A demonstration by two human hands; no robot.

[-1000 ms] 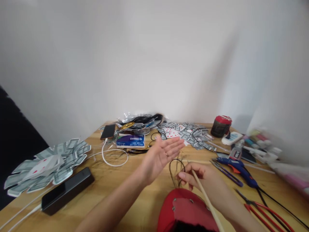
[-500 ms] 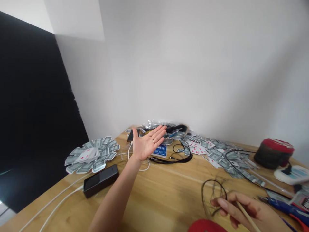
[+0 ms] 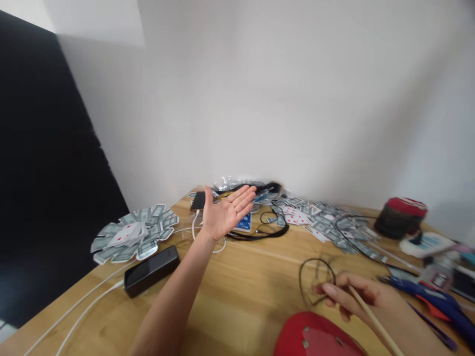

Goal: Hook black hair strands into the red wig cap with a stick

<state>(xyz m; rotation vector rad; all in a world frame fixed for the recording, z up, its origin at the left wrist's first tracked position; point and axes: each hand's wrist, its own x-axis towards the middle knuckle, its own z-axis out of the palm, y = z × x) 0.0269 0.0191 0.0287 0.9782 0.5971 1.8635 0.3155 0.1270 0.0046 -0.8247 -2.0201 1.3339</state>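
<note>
My left hand (image 3: 228, 212) is stretched out palm up over the table, fingers straight and thumb apart, with a ring on one finger and nothing held. My right hand (image 3: 367, 299) is closed in a pinch at the lower right. A thin pale wooden stick (image 3: 375, 321) passes through its fingers. At its fingertips hangs a dark, thin loop (image 3: 301, 277), blurred, with finer dark strands inside; whether it is hair or thread I cannot tell. Just below that hand is a red rounded thing (image 3: 297, 329) with small metal-looking pieces on it, cut off by the bottom edge.
Fanned playing cards (image 3: 137, 232) and a black power bank (image 3: 152, 269) with white cables lie at left. Loose playing cards (image 3: 326, 225) spread along the back wall near black cables (image 3: 267, 236). At right are blue-handled pliers (image 3: 426, 291) and a red-and-black bundle (image 3: 401, 217).
The view has shifted, so the table things appear further left and higher, and more of the red thing shows. My left hand stays open; my right hand keeps its pinch.
</note>
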